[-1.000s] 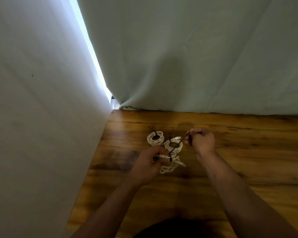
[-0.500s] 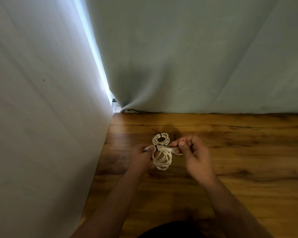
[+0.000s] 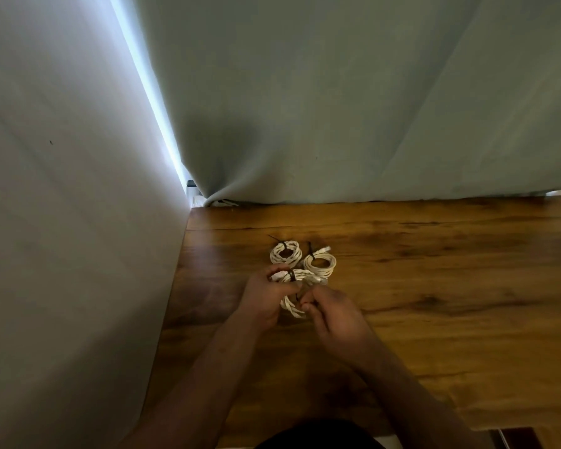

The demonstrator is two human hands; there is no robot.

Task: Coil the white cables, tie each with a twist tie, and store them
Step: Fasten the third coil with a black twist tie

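Coil [image 3: 291,308] between left hand [image 3: 262,303], right hand [image 3: 335,319]

Both your forearms come in bare from the bottom edge and converge mid-frame: left forearm [image 3: 208,367] angles up and right, right forearm [image 3: 402,384] up and left. Hands sit just beside each other, backs to the camera, one coil [image 3: 292,307] between them. Your left hand [image 3: 264,301] has its fingers curled round the coil's upper left, thumb laid across the front. Your right hand [image 3: 336,317] is slightly nearer you, wrist about in line with the forearm, fingers curled in tight, fingertips [image 3: 306,306] pinching the coil's lower right edge. Can't tell whether either wrist rests on anything.
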